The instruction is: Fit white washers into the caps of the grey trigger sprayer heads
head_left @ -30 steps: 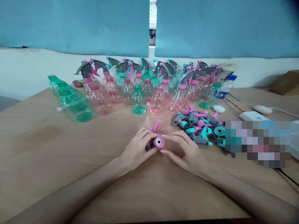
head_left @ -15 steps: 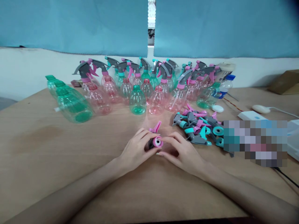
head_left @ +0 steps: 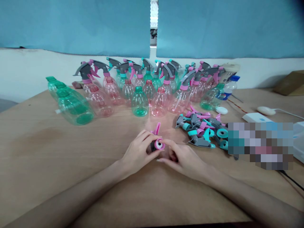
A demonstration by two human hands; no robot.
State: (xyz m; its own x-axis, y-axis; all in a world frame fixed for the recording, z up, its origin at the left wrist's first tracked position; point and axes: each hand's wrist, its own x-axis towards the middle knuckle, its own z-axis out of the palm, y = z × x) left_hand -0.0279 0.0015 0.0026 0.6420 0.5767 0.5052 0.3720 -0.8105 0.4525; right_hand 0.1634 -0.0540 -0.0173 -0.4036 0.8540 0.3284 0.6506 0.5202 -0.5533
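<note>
My left hand (head_left: 140,148) is closed around a grey and pink spray trigger head (head_left: 152,146). Its pink collar (head_left: 163,145) faces me, showing a white inner ring with a dark hole. From the right, the index fingertip of my right hand (head_left: 184,156) touches the collar's upper edge. The right thumb stays apart below it, and the other fingers are curled. To the right lies a pile of loose spray heads (head_left: 201,129) in grey, pink and turquoise. Beyond my hands stand an uncapped green bottle (head_left: 140,104) and an uncapped pink bottle (head_left: 160,104).
Rows of bottles with spray heads (head_left: 166,84) fill the back of the table. At the left, several green bottles (head_left: 76,107) stand without heads. A blue-capped bottle (head_left: 229,88), a white round object (head_left: 221,110) and a white corded mouse (head_left: 266,110) are at the right.
My right index finger has moved left over the collar's top edge, and the right thumb has dropped slightly. The spray head has turned a little in my left hand.
</note>
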